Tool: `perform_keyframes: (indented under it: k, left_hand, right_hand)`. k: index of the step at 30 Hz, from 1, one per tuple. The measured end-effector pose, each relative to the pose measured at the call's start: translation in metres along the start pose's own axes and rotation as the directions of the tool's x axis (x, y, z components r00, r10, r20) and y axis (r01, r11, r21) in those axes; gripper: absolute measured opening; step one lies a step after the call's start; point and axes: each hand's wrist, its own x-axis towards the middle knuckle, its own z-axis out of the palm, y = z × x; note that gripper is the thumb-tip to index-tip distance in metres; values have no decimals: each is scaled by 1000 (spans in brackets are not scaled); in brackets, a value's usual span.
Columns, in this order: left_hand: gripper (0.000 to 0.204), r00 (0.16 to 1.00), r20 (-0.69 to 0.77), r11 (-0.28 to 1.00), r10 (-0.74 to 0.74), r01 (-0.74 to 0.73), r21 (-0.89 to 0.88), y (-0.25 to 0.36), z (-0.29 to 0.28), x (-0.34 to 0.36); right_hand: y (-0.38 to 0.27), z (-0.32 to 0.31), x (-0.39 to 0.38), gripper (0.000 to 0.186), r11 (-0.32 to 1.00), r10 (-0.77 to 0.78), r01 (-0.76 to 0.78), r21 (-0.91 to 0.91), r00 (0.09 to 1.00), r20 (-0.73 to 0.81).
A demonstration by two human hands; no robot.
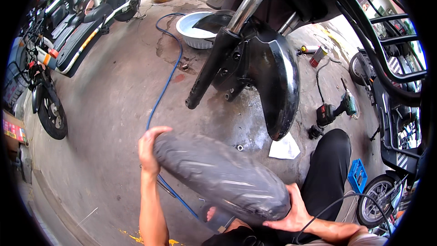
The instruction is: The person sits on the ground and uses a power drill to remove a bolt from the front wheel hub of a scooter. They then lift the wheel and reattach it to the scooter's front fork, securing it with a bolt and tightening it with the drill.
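Note:
My left hand [149,151] grips the left end of a worn black tyre [218,173], its fingers curled over the edge, and my right hand [292,210] holds the tyre's right end. The tyre is tilted low in front of me, slightly blurred. Above it, a scooter's front fork [210,66] with a black mudguard [277,91] has bare lower ends, with no wheel between them. A small metal ring [240,148] and a white cloth [283,148] lie on the concrete just beyond the tyre.
A blue hose [158,102] crosses the floor left of the fork. A basin [191,36] stands behind it. A power drill [339,107], canisters [318,57] and a blue crate [357,175] sit rightward, near my bent knee [332,150]. Parked scooters [68,36] line both sides.

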Motion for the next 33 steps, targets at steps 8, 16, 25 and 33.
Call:
perform_keyframes:
  k: [8,16,25,33]
  left_hand:
    - [34,972,-84,965,219,-203,168,-8,119,37]
    - [33,841,-355,826,409,-176,535,-18,98,-8]
    - [40,962,-267,959,60,19,284,-33,80,-14]
    - [41,971,-139,979,-194,201,39,-21,82,-86]
  right_hand:
    - [-13,37,-48,136,893,448,-449,31,881,-153]
    - [-31,25,-33,131,926,377,-376,22,925,-49]
    - [-29,51,-33,146,928,359,-340,150,925,-124]
    - [0,51,-21,139,768,98,-12,641,990,-100]
